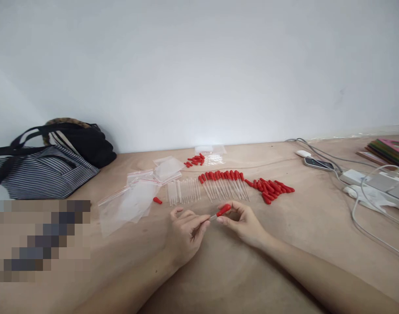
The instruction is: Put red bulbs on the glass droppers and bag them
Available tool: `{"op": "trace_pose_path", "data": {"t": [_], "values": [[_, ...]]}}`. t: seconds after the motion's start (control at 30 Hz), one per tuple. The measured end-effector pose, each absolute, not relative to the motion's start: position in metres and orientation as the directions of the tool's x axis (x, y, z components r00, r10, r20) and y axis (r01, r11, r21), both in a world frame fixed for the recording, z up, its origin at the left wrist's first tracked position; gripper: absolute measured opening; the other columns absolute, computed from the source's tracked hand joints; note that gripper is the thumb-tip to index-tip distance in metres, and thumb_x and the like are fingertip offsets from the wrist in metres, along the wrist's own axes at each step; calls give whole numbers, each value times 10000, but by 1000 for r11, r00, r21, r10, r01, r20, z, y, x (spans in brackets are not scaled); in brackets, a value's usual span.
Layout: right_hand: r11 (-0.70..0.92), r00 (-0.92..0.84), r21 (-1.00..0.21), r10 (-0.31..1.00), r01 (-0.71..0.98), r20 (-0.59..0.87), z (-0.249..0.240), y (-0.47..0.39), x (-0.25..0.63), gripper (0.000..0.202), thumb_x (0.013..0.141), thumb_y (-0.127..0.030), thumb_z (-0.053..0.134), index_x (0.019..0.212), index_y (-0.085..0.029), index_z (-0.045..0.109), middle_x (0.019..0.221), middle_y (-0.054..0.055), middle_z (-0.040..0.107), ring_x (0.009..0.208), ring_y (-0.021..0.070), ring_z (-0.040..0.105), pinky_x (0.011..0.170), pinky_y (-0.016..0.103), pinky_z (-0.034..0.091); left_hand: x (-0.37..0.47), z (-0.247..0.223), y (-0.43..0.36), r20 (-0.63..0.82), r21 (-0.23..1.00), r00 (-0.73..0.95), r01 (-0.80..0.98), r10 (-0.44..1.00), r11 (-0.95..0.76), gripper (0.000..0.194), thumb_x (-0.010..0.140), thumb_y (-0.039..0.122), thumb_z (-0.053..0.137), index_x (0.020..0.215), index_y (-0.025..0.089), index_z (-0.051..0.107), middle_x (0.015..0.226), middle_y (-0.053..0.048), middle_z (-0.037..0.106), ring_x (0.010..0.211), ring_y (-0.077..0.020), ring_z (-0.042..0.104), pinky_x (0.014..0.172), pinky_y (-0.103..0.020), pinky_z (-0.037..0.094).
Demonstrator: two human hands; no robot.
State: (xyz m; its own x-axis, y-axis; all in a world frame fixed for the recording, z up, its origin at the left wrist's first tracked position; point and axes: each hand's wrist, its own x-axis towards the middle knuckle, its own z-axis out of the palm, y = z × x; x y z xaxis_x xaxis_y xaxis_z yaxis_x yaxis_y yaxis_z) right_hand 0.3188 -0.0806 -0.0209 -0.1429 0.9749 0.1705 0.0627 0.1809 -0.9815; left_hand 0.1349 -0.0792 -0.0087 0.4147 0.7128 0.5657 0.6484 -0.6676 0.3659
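My left hand (189, 229) pinches a clear dropper tube (213, 217) between thumb and fingers. On the tube's end sits a red rubber bulb (223, 210), gripped by the fingertips of my right hand (245, 223). Just beyond my hands lies a row of droppers (223, 185) with red bulbs on their upper ends. To its left is a row of bare clear tubes (183, 192). A pile of loose red bulbs (271, 188) rests on the right, and a single bulb (157, 200) lies apart near the left hand.
Clear zip bags (134, 198) spread over the left of the table (238, 274). Smaller red bulbs (195, 160) and thin clear tubes (214, 158) lie near the wall. A striped bag (52, 170) stands left. On the right are a phone (318, 163), cables and a power strip (382, 183).
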Motion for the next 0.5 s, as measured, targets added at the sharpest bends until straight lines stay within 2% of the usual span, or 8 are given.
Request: {"op": "trace_pose_path", "data": {"t": [0.1, 0.2, 0.37, 0.5], "values": [[82, -119, -984, 988, -160, 102, -20, -84, 306, 291, 616, -392, 705, 780, -189, 575, 703, 0, 618, 679, 127, 565, 685, 275, 440, 138, -8, -82, 538, 379, 435, 640, 722, -668, 154, 796, 224, 501, 827, 242, 651, 563, 59, 626, 567, -102, 565, 797, -349, 267], [28, -118, -952, 991, -306, 67, -18, -87, 296, 316, 563, -360, 745, 777, -192, 584, 671, -16, 618, 654, 115, 561, 669, 256, 436, 141, -7, -84, 475, 439, 433, 638, 766, -633, 184, 807, 238, 466, 765, 225, 644, 534, 57, 602, 536, -99, 547, 762, -339, 287], [-35, -92, -928, 996, -372, -1, -11, -89, 286, 321, 479, -367, 782, 657, -175, 596, 569, -32, 583, 535, 93, 517, 580, 240, 415, 141, -9, -85, 352, 563, 419, 620, 837, -546, 241, 815, 270, 445, 643, 199, 597, 556, 52, 609, 549, -102, 544, 731, -322, 308], [-66, -84, -932, 996, -357, -39, -6, -90, 284, 395, 450, -385, 786, 747, -175, 633, 581, -25, 597, 537, 105, 521, 591, 261, 416, 142, -7, -84, 313, 648, 367, 592, 876, -480, 267, 821, 316, 442, 642, 203, 606, 595, 41, 646, 574, -116, 558, 731, -313, 334]]}}
